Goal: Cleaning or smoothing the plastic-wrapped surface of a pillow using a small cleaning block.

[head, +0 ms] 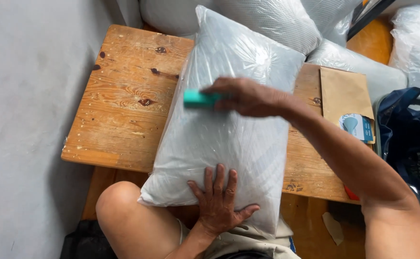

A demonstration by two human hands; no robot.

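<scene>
On the wooden table (123,110) lies a plastic-bagged pillow (229,129), left hand (218,201) spread flat on its near end, right hand (248,97) closed around a small green block (198,99). Looks mid-smoothing; the next stroke wants steady pressure so the bag doesn't slide.

A grey-white pillow sealed in a clear, wrinkled plastic bag (229,120) lies lengthwise across a wooden table, its near end overhanging the table edge toward the person's lap. A small teal rectangular block (199,99), blurred, sits against the pillow's upper middle surface, gripped at its right end.
</scene>
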